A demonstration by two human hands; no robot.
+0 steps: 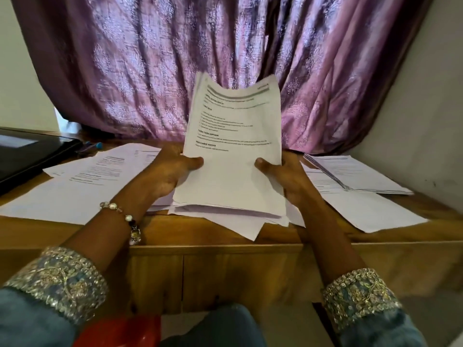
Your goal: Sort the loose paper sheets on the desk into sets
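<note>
Both the left hand [172, 171] and right hand [283, 176] pinch a raised stack [233, 146] near the desk's [220, 236] front edge, whose loose lower sheets may slip out.

A: What covers the arms?
B: Blue sleeves; left sleeve [37, 309], right sleeve [375, 319], each ending in a broad cuff of silver-gold sequin embroidery.
A: Any jewellery?
B: A beaded bracelet [124, 217] on the left wrist, pale and dark beads, with a small charm. Both hands are bare.
</note>
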